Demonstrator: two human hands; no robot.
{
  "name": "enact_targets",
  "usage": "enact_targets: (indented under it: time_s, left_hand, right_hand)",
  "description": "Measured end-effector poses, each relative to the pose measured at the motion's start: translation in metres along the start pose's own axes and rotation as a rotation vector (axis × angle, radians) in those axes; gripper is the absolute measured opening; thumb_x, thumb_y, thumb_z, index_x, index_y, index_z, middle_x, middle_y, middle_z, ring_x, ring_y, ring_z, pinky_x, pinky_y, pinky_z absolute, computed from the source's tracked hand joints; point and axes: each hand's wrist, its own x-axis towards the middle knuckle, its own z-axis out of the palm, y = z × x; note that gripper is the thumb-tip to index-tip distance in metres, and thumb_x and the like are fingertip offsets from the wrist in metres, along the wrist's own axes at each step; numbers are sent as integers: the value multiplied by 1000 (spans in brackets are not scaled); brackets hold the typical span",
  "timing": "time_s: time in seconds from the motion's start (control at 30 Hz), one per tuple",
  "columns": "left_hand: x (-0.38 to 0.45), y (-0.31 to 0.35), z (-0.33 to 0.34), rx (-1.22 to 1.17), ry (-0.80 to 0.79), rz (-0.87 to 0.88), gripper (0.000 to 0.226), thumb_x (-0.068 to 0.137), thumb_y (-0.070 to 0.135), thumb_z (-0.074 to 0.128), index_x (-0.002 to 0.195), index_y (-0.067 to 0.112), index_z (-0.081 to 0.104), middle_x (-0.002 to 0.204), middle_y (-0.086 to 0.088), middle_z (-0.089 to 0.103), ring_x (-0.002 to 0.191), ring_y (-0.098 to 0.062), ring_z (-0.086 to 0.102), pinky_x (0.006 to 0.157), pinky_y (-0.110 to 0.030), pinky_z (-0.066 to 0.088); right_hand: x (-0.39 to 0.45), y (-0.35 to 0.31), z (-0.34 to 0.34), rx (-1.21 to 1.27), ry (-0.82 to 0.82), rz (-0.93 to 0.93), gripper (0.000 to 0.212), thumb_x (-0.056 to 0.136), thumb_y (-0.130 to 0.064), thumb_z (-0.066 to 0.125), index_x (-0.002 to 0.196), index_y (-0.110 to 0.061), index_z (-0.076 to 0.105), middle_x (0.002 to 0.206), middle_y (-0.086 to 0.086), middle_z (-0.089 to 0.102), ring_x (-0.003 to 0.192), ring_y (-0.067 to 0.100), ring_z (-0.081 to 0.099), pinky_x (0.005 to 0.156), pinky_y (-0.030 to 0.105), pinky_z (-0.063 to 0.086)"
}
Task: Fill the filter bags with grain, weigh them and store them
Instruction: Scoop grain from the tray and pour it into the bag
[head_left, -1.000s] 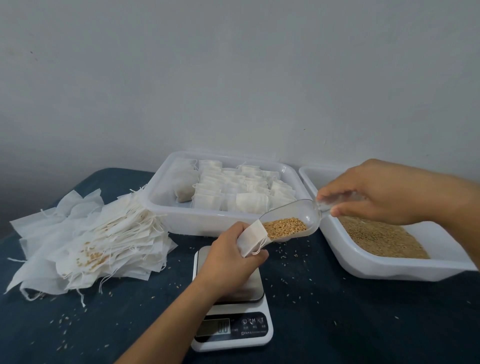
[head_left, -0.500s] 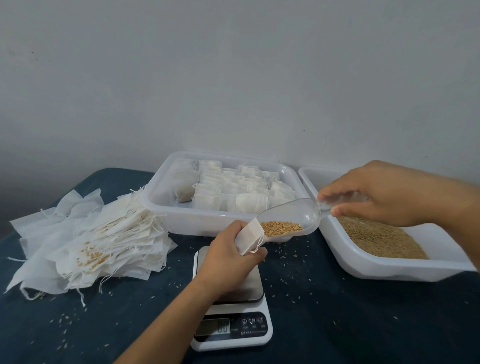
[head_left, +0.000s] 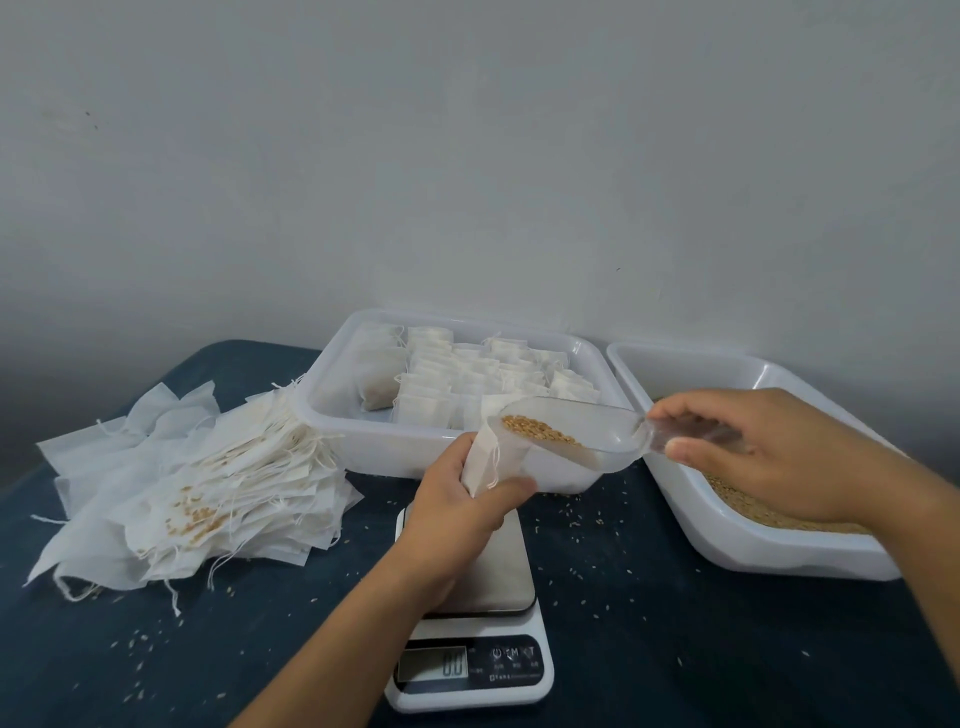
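Note:
My left hand (head_left: 457, 506) grips a small white filter bag (head_left: 483, 460) above the kitchen scale (head_left: 475, 613), whose display reads 0.0. My right hand (head_left: 753, 457) pinches the handle of a clear plastic scoop (head_left: 576, 431) holding golden grain. The scoop's mouth is tilted down against the bag's opening. On the right, a white tray (head_left: 727, 545) holds loose grain (head_left: 769, 514). Behind the scale, another white tray (head_left: 363, 441) holds several filled bags (head_left: 467, 374).
A pile of empty filter bags (head_left: 197, 488) with strings lies at the left on the dark blue tablecloth (head_left: 701, 649). Scattered grains dot the cloth around the scale and the pile. A plain wall stands close behind the trays.
The scoop's handle has risen and its mouth has tipped down into the bag; the grain has slid toward the mouth. My left hand has stayed over the scale.

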Motion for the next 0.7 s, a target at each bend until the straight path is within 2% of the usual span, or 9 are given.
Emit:
enact_targets:
  time_s: [0.07, 0.17, 0.3, 0.4, 0.43, 0.5, 0.57, 0.63, 0.7]
  left_hand:
    - [-1, 1, -1, -58, -27, -5, 33, 71, 33, 80, 102, 25, 70, 83, 5, 62, 72, -11, 50, 65, -27, 44]
    - [-1, 4, -2, -174, -64, -42, 35, 72, 27, 80, 104, 18, 70, 85, 4, 61, 76, -10, 52, 61, -22, 43]
    - [-1, 7, -6, -337, -138, -121, 46, 66, 27, 81, 111, 20, 72, 87, 4, 64, 76, -8, 58, 60, -20, 43]
    - [0, 8, -11, -402, -199, -159, 43, 63, 28, 82, 106, 24, 80, 92, 2, 68, 77, -8, 62, 58, -21, 46]
    - [0, 8, -12, -412, -215, -172, 42, 63, 27, 82, 105, 25, 81, 94, 1, 68, 77, -8, 62, 58, -21, 46]
    - [1, 8, -14, -424, -242, -193, 40, 64, 26, 81, 103, 25, 82, 95, 0, 69, 77, -9, 61, 58, -22, 45]
    - [1, 7, -16, -432, -269, -205, 37, 65, 24, 81, 103, 24, 82, 94, -1, 68, 77, -9, 61, 57, -22, 45]
    - [1, 6, -18, -453, -307, -227, 37, 67, 22, 80, 103, 22, 81, 95, -2, 67, 78, -11, 61, 58, -22, 45]
    - [1, 5, -20, -499, -363, -251, 37, 69, 19, 80, 106, 19, 79, 96, -4, 66, 80, -12, 60, 58, -22, 45]
  right_hand:
    - [-1, 2, 11, 57, 36, 0, 22, 96, -40, 62, 116, -47, 62, 112, -36, 68, 108, -10, 65, 95, 22, 54]
    - [-2, 0, 29, 157, 101, 0, 30, 88, -59, 53, 116, -49, 59, 114, -32, 69, 103, -1, 69, 94, 34, 55]
    - [7, -6, 56, 232, 254, -10, 31, 87, -66, 49, 115, -53, 56, 111, -29, 66, 90, 4, 68, 81, 32, 56]
    - [21, -15, 72, 220, 339, 31, 27, 82, -71, 56, 106, -59, 54, 104, -32, 62, 85, 3, 61, 69, 17, 51]
    - [26, -17, 77, 215, 351, 41, 25, 82, -71, 61, 103, -58, 57, 99, -27, 64, 78, 5, 59, 63, 15, 48]
    - [36, -22, 84, 237, 372, 52, 23, 83, -61, 72, 96, -42, 67, 84, -13, 65, 63, 7, 54, 56, 13, 43]
    - [45, -25, 89, 311, 364, 57, 21, 85, -47, 79, 88, -30, 67, 74, -15, 64, 57, 4, 50, 53, 9, 41]
    - [52, -30, 90, 413, 297, 52, 18, 87, -38, 80, 87, -28, 65, 74, -23, 63, 58, 1, 50, 55, 10, 40]
    - [57, -36, 89, 527, 182, 19, 14, 90, -30, 79, 93, -26, 65, 92, -29, 70, 64, -6, 58, 60, 10, 42]
